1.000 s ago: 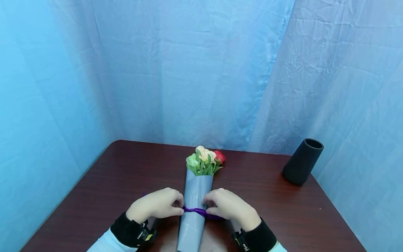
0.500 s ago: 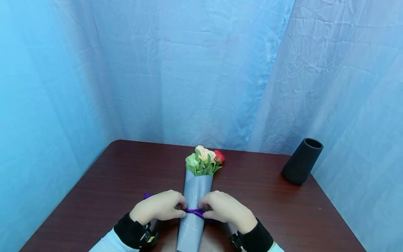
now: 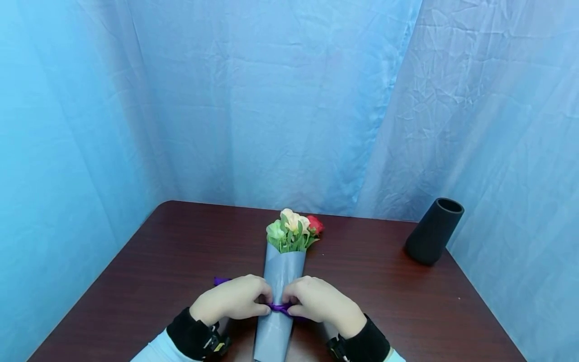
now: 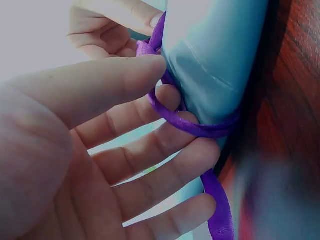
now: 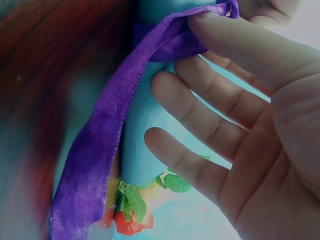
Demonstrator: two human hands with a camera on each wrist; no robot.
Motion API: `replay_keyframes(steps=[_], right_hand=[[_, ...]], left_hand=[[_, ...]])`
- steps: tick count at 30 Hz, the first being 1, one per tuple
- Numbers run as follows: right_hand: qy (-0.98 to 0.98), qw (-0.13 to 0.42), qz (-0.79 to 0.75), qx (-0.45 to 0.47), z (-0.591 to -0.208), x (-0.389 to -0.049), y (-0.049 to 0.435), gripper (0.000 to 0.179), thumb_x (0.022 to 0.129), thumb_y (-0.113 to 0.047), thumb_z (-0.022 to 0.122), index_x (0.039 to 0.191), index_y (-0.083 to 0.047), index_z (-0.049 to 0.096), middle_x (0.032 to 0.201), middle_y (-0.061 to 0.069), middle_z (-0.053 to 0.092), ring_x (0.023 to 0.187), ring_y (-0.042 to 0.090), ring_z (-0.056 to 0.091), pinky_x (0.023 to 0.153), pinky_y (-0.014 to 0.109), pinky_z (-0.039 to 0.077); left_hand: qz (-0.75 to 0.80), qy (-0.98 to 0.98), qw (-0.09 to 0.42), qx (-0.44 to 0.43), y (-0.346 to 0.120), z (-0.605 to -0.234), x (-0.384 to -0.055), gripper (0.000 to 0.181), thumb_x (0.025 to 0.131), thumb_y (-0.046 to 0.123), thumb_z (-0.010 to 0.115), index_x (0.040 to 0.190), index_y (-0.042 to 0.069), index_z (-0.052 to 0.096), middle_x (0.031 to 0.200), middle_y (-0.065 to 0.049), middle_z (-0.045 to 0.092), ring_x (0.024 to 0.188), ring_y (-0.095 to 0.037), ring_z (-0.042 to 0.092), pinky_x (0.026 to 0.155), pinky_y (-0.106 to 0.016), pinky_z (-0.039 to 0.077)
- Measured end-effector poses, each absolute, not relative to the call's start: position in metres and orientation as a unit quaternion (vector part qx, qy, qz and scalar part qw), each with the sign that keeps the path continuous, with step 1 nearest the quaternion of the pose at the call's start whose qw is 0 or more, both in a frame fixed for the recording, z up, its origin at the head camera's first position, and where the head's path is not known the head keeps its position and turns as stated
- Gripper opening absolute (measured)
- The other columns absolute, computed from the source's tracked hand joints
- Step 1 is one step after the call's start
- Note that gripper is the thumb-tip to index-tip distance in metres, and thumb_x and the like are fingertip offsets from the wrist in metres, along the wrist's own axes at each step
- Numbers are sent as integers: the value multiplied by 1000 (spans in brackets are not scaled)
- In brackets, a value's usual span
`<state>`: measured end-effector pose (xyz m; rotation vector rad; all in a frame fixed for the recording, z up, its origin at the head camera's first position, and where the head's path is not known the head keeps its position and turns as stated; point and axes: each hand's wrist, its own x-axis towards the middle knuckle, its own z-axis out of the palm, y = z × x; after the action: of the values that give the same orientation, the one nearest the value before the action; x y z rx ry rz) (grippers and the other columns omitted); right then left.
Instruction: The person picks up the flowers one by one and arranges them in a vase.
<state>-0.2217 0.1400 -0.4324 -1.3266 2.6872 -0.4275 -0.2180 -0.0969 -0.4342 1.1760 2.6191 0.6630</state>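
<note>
A bouquet wrapped in light blue paper [image 3: 284,274] lies on the table, its cream, pale green and red flowers [image 3: 295,225] pointing away from me. Around the middle of the wrap runs a purple ribbon [image 3: 280,308]. My left hand [image 3: 235,297] pinches the ribbon at the wrap's left side; in the left wrist view a loop of ribbon [image 4: 175,120] passes over its fingers. At the right side, my right hand [image 3: 324,304] pinches the ribbon between thumb and index finger. One long ribbon tail [image 5: 107,110] hangs past that hand in the right wrist view.
A black vase [image 3: 435,234] stands at the right back of the dark brown table [image 3: 203,241]. Behind the left hand, a ribbon end [image 3: 221,280] lies on the tabletop. Light blue curtains [image 3: 289,110] enclose the back and sides.
Both hands have moved inward along the ribbon, toward each other over the wrap. The ribbon end behind the left hand has come into view and shifted right. Bouquet and vase stay put.
</note>
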Motion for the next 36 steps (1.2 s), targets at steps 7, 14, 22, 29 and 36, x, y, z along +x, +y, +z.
replay_keyframes(steps=[7, 14, 22, 29, 36], right_hand=[[874, 45, -150, -459, -433, -221, 138, 8, 90, -17, 80, 90, -22, 74, 83, -19, 59, 74, -4, 51, 68, 14, 45], [872, 37, -143, -467, -435, -221, 138, 11, 90, -17, 81, 89, -24, 73, 85, -19, 60, 77, -4, 53, 70, 12, 45], [869, 38, -156, -469, -432, -220, 139, 12, 92, -13, 78, 87, -23, 74, 86, -18, 63, 81, -5, 57, 73, 12, 47], [879, 43, -146, -451, -430, -223, 142, 15, 93, -10, 76, 86, -23, 72, 84, -18, 62, 77, -4, 54, 73, 15, 48], [886, 57, -143, -437, -428, -226, 148, 17, 92, -7, 75, 85, -23, 72, 82, -18, 60, 75, -1, 53, 71, 17, 48]], left_hand=[[212, 882, 81, 412, -95, -433, -215, 11, 90, 16, 77, 83, 21, 71, 83, 19, 56, 77, 0, 52, 70, -20, 47], [212, 884, 84, 409, -95, -435, -216, 11, 91, 15, 77, 84, 21, 71, 85, 18, 58, 78, 0, 53, 71, -20, 47], [218, 881, 88, 410, -96, -434, -218, 13, 92, 14, 76, 82, 21, 71, 83, 19, 58, 75, 1, 53, 71, -20, 48], [232, 880, 95, 403, -100, -430, -219, 16, 91, 9, 75, 81, 20, 69, 77, 18, 57, 69, -1, 50, 68, -20, 47], [228, 886, 106, 389, -106, -430, -221, 21, 91, 5, 73, 78, 20, 66, 70, 15, 52, 64, -2, 43, 61, -22, 43]])
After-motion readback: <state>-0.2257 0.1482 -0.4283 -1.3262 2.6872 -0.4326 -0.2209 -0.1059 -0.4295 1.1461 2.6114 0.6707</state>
